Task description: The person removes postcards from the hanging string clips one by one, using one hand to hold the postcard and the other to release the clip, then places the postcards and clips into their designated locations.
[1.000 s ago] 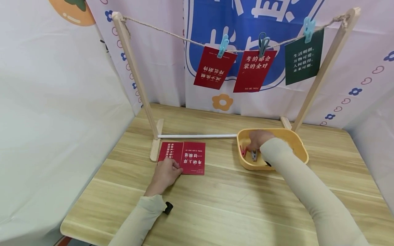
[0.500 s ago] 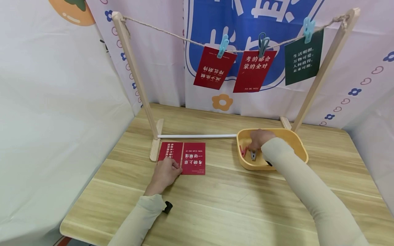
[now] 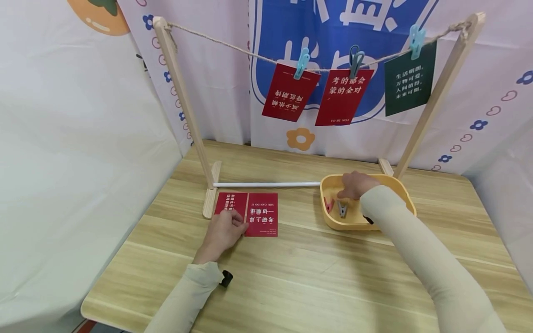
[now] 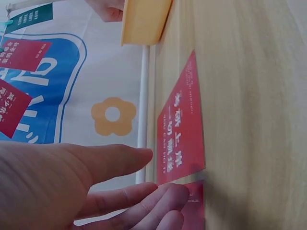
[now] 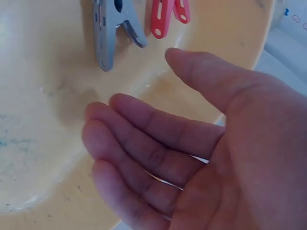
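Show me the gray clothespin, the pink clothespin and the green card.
Gray clothespin (image 5: 107, 33): right wrist view, on its longer visible arm.
Pink clothespin (image 5: 165, 20): right wrist view, on its larger visible arm.
Green card (image 3: 410, 79): head view, mid printed face.

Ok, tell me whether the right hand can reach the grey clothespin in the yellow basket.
Probably yes: the right hand looks relaxed and empty, and in its wrist view the grey clothespin appears just ahead, with nothing visible between them.
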### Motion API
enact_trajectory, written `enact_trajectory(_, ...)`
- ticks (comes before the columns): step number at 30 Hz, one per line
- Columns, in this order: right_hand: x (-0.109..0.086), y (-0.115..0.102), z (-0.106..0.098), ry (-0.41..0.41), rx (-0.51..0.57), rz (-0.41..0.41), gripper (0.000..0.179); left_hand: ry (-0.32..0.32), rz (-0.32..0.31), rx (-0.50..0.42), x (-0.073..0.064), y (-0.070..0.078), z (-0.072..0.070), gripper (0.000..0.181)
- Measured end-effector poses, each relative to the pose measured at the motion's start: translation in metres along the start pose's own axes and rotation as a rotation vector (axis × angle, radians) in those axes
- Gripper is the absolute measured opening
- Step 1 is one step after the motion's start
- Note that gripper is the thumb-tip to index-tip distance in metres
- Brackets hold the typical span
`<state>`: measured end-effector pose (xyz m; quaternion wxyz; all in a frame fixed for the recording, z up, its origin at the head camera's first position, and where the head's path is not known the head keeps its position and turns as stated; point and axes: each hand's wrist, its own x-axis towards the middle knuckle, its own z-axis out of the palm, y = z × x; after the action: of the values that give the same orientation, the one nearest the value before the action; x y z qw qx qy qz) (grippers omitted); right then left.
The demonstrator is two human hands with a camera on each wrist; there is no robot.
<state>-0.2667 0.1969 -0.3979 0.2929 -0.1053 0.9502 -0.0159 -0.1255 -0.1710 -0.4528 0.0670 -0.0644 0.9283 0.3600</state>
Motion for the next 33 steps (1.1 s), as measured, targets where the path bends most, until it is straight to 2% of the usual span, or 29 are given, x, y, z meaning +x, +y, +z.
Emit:
enact_trajectory(2,-0.001,0.001,-0.002,0.009,-0.009,-0.017,0.044,0.001,0.009,-0.021,0.000,0.001,-0.001,0.015)
enact_trajectory(8,-0.004,0.003,-0.007,0.056,-0.014,-0.081,0.038,0.000,0.061,-0.059,0.002,0.002,-0.005,0.019)
enact_trajectory(21,-0.020,0.000,-0.013,0.285,0.072,-0.256,0.029,-0.006,0.124,-0.105,0.011,0.004,-0.014,0.039)
enact_trajectory(25,-0.023,0.001,-0.014,0.338,0.105,-0.290,0.033,0.002,0.135,-0.115,0.014,0.005,-0.015,0.042)
enact_trajectory(30,-0.030,0.001,-0.014,0.445,0.107,-0.357,0.039,0.005,0.140,-0.109,0.017,0.007,-0.018,0.045)
enact_trajectory(33,-0.035,-0.001,-0.016,0.486,0.123,-0.365,0.042,0.016,0.169,-0.113,0.019,0.009,-0.020,0.045)
